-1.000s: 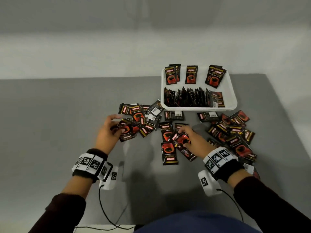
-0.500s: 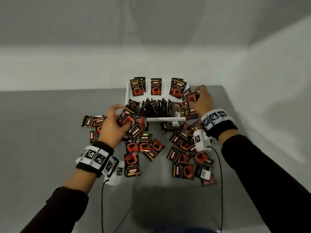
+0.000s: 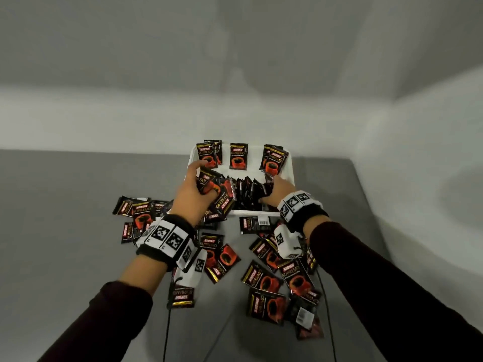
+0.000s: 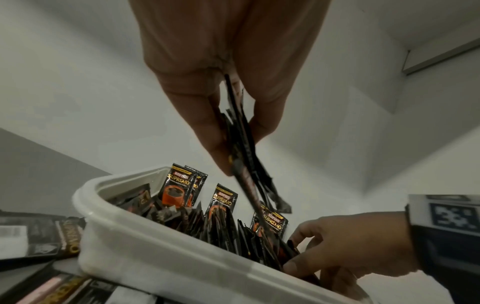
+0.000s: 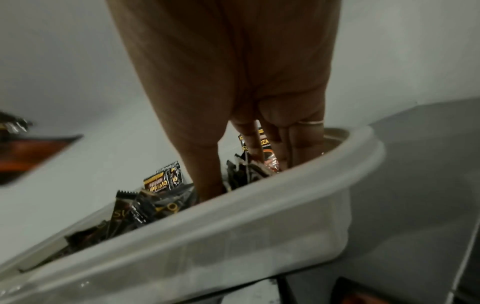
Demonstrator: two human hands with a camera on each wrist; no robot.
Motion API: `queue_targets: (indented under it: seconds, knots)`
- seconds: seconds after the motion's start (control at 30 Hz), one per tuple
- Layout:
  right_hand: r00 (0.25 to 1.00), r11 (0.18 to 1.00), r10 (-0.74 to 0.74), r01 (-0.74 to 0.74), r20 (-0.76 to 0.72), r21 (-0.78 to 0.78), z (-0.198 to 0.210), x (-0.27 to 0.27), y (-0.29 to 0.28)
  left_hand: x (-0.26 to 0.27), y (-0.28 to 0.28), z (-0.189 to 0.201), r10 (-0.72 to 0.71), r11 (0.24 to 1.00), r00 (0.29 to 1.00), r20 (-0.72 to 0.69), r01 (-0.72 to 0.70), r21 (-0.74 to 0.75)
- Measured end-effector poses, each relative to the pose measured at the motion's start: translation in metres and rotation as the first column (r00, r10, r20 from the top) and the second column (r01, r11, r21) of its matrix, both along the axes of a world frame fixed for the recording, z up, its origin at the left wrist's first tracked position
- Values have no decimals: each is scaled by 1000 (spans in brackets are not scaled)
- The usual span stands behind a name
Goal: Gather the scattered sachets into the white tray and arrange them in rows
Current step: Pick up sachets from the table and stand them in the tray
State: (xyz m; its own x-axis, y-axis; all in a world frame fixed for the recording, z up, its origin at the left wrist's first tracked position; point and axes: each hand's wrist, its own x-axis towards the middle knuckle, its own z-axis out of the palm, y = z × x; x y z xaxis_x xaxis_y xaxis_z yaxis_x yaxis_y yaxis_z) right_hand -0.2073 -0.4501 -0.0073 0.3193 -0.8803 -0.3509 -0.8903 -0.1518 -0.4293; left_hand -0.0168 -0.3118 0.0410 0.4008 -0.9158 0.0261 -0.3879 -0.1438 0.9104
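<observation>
The white tray [image 3: 291,167] stands at the table's far side. A few black-and-red coffee sachets [image 3: 238,156] lean on its back wall, and a row of upright sachets [image 3: 248,194] fills its front. My left hand [image 3: 198,190] grips a bundle of sachets [image 4: 246,156] just above the tray's left front corner. My right hand [image 3: 274,190] reaches into the tray's right end, where thumb and fingers [image 5: 275,148] pinch the end sachets of the row. Many loose sachets [image 3: 264,280] lie on the grey table [image 3: 65,231] in front of the tray.
More loose sachets [image 3: 136,211] lie left of my left wrist, and others [image 3: 303,309] under my right forearm. White walls close off the table behind the tray and on the right. Camera cables [image 3: 167,335] hang over the table's near edge.
My left hand has lifted its bundle of sachets from the table up over the tray's left front. My right hand has gone down into the right end of the row.
</observation>
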Motion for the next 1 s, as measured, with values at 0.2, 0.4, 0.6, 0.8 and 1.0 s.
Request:
queue_targets:
  seconds: [0.2,0.4,0.6,0.8,1.0]
  knots:
    - [992,1000,8,-11,127,29,11,-21,8,-29,-48,1,-28,997,998,50,25,69]
    - [874,959,-267,282,405,25,24,-72,37,-83,-107,7,-102,984,988,119,82,158]
    - [869,945,-324,316,374,83,13,-128,83,-128,-121,-19,-195,932,943,270,92,351]
    - [835,923,-385,342,394,175,-1,-145,112,-140,-123,-45,-426,858,651,628,69,510]
    - [884,946,-323,296,338,131,-3,-135,129,-125,-120,-43,-478,843,572,667,83,532]
